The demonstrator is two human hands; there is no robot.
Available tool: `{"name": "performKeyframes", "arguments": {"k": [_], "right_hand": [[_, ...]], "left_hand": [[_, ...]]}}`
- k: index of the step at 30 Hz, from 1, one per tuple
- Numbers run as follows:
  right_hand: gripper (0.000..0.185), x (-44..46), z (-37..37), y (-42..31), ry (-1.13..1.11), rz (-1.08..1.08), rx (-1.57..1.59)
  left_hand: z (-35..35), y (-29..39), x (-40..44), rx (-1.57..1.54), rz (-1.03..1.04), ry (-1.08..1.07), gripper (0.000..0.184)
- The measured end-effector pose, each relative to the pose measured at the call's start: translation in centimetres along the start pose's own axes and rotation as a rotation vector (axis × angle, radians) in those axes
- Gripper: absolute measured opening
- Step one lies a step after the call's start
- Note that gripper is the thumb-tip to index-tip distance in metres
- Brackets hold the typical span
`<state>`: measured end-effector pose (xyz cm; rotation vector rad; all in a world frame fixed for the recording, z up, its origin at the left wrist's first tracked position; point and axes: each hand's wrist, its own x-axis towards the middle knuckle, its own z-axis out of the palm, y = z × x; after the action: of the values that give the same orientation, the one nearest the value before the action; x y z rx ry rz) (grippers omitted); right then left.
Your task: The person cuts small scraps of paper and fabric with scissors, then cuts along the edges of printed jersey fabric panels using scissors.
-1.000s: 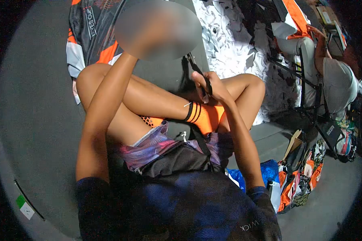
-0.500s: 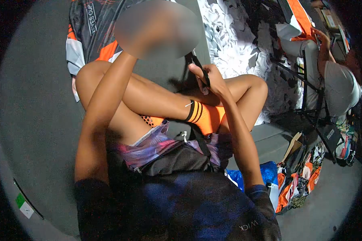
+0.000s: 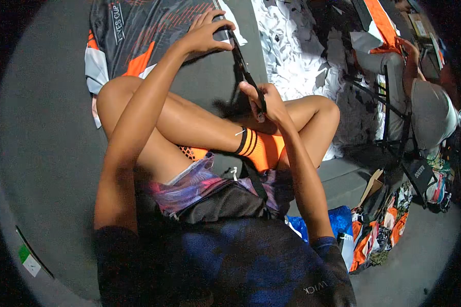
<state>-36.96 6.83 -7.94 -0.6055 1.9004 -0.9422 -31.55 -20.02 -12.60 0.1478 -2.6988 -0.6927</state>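
Black-handled scissors [image 3: 245, 71] are in my right hand [image 3: 269, 105], with the fingers wrapped through the handles. The blades point up and away, toward the edge of a dark jersey panel [image 3: 153, 25] with orange and white parts. My left hand [image 3: 205, 36] lies over the edge of that panel with its fingers spread. Its thumb is close to the scissor tips; I cannot tell whether they touch. A narrow white strip of fabric [image 3: 236, 23] shows just beyond the fingers.
My crossed legs [image 3: 200, 123] and orange socks [image 3: 261, 148] are below the hands. White scraps [image 3: 287, 46] cover the floor at right. Further right are a chair [image 3: 389, 92] and another person's arm by orange fabric [image 3: 381, 25]. Colourful cloth pieces [image 3: 379, 230] lie at lower right.
A blurred patch covered my left hand before; now the hand shows over the jersey panel. My right hand and the scissors have hardly moved.
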Motion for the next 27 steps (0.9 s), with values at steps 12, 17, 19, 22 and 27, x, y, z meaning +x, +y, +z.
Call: {"name": "performKeyframes", "arguments": {"k": [12,17,19,22,27], "right_hand": [[0.059,-0.6,0.5,-0.5,0.013,-0.069,-0.006],[0.058,-0.8,0.4,-0.6,0.028,-0.041,0.02],[0.058,-1.0,0.3,-0.8,0.022,-0.031,0.016],[0.059,-1.0,0.0,-1.0,0.01,0.031,-0.01],[0.06,-2.0,0.0,-2.2,0.008,0.076,-0.056]], "left_hand": [[-0.1,0.6,-0.1,-0.025,-0.116,-0.034,0.055],[-0.5,0.8,-0.1,-0.037,-0.113,-0.056,0.055],[-0.5,0.9,0.0,-0.032,-0.111,-0.055,0.055],[-0.5,0.8,0.0,-0.026,-0.114,-0.064,0.055],[-0.6,0.8,0.1,-0.011,-0.113,-0.068,0.054]]}}
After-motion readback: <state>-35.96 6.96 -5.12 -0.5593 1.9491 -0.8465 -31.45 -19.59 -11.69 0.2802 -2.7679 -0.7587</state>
